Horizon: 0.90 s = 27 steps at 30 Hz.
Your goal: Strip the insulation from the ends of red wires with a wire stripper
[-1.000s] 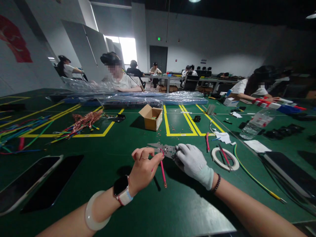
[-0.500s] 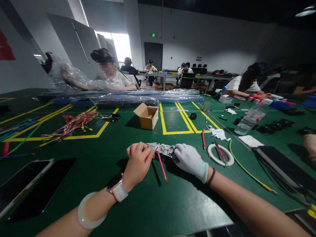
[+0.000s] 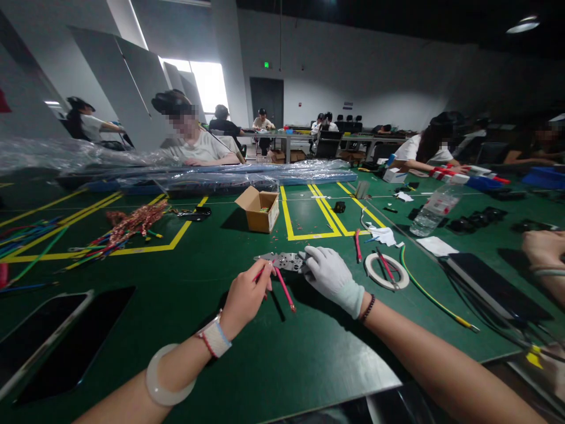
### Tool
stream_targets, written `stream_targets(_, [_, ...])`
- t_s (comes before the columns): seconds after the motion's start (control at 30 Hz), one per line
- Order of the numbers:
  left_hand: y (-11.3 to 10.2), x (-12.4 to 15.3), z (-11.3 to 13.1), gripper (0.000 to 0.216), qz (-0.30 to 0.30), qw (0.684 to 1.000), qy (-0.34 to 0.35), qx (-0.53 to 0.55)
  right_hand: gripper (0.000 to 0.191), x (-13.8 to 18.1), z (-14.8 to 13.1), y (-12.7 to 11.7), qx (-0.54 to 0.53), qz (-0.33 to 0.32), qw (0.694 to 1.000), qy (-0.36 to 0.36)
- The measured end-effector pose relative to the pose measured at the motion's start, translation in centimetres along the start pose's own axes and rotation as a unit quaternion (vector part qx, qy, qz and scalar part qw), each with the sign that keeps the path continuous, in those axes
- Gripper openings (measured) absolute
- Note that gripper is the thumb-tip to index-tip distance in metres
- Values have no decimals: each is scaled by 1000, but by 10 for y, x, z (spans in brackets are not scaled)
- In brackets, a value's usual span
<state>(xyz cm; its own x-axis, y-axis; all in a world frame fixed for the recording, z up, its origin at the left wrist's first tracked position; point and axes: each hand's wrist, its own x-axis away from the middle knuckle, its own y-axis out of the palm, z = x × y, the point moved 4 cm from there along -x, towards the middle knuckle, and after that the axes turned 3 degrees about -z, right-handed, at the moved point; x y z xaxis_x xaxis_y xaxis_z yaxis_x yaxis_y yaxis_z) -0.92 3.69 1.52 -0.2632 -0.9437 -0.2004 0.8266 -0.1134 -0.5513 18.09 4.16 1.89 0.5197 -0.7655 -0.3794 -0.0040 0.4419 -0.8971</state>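
My bare left hand (image 3: 247, 294) is closed, pinching a red wire (image 3: 286, 290) between thumb and fingers. The wire passes by the jaws of a metal wire stripper (image 3: 289, 261), and its free end, showing some copper, slants down toward me. My right hand (image 3: 333, 278), in a white glove, is wrapped round the handle end of the stripper, hiding most of the handles. The tool lies sideways, just above the green table (image 3: 265, 371). Whether the jaws grip the wire or only touch it, I cannot tell.
An open cardboard box (image 3: 263, 219) stands ahead. To the right lie a white tape ring (image 3: 369, 272), a green-yellow cable (image 3: 428, 297) and a water bottle (image 3: 435, 209). Bundled copper wires (image 3: 143, 222) and two phones (image 3: 77, 335) are left. A co-worker (image 3: 194, 138) sits opposite behind plastic wrap (image 3: 212, 176).
My left hand has turned and drawn its fingers into a tighter pinch on the red wire. The co-worker's raised plastic wrap has dropped down. The view has shifted slightly.
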Motion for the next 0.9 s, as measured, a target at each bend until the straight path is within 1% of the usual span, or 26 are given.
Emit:
stream_targets(0.03, [3,0,-2,37,-2,997,-23,75,19,-1,-1,-2,3,9,1000,5])
stream_targets(0.1, [8,-1,-4,41,7,978,-47,201,18,-3,-3,-6,9,29,999,12])
stream_targets(0.2, [14,0,-3,39,20,945,-69,320,16,-8,-7,-9,20,48,998,18])
stream_targets(0.27, [18,0,-1,33,2,908,-92,408,15,-10,-9,-9,36,48,998,17])
stream_targets(0.37, [23,0,2,17,-40,837,-143,526,14,-14,-10,-7,61,40,997,6])
stream_targets(0.4, [24,0,2,11,-43,823,-158,545,14,-14,-9,-7,67,39,997,2])
stream_targets(0.43, [24,0,2,11,-38,816,-169,551,15,-15,-9,-7,70,39,997,1])
stream_targets(0.5, [22,-1,-2,20,-16,820,-184,542,17,-17,-6,-10,72,44,996,2])
stream_targets(0.57, [21,-2,-6,20,-15,830,-193,523,19,-20,-5,-12,68,46,997,0])
stream_targets(0.63, [21,-3,-9,12,-49,838,-189,509,21,-22,-4,-14,57,39,998,-6])
stream_targets(0.7, [19,-3,-11,10,-84,846,-176,496,22,-25,-4,-14,45,33,998,-8])
stream_targets(0.8, [15,-2,-12,17,-104,871,-149,456,27,-25,1,-12,29,39,999,3])
stream_targets(0.9, [14,-2,-9,26,-127,892,-123,416,28,-22,9,-8,24,51,998,-4])
